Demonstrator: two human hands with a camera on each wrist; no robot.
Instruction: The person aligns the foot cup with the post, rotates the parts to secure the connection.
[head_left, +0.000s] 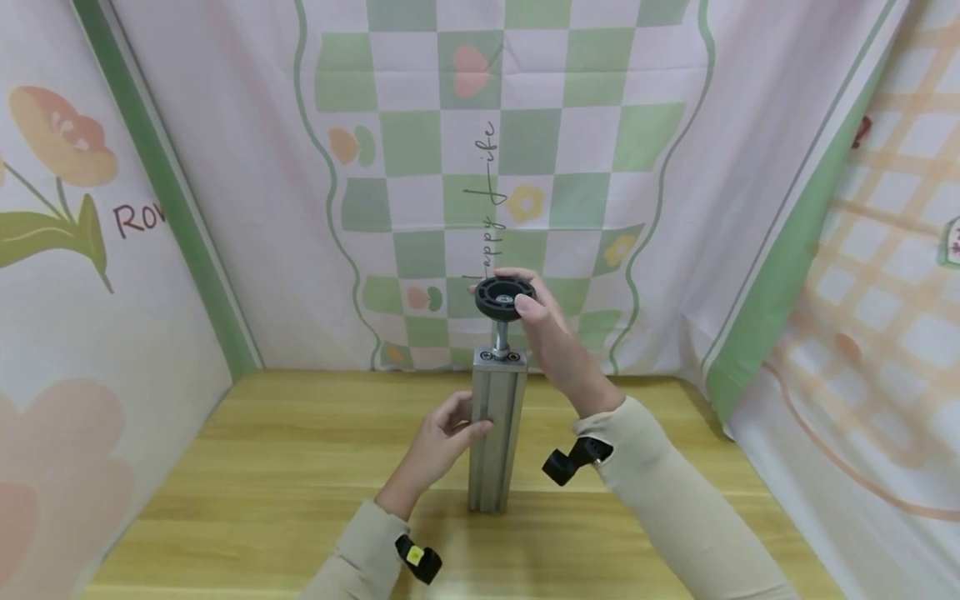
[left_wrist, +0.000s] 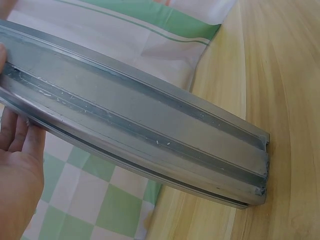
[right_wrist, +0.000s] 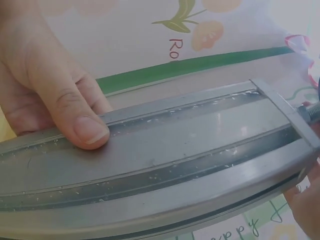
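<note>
A silver slotted aluminium profile [head_left: 491, 450] stands upright on the table. On its top end sits a metal end plate [head_left: 483, 361] with screws. From the plate rises a threaded stem [head_left: 500, 335] bearing a round black levelling foot [head_left: 487, 308]. My left hand [head_left: 438, 437] grips the profile around mid-height, its thumb [right_wrist: 90, 129] across one face in the right wrist view. Up at the foot, my right hand [head_left: 558, 354] holds the rim, thumb on the upper side and fingers behind. The profile's lower end [left_wrist: 257, 172] meets the wood in the left wrist view.
The wooden table [head_left: 300, 467] stretches out around the profile. Behind it hangs a checked green and white cloth [head_left: 412, 142]. Printed cloths also close in the left side [head_left: 52, 317] and the right side [head_left: 862, 333]. Both wrists wear black camera mounts [head_left: 558, 467].
</note>
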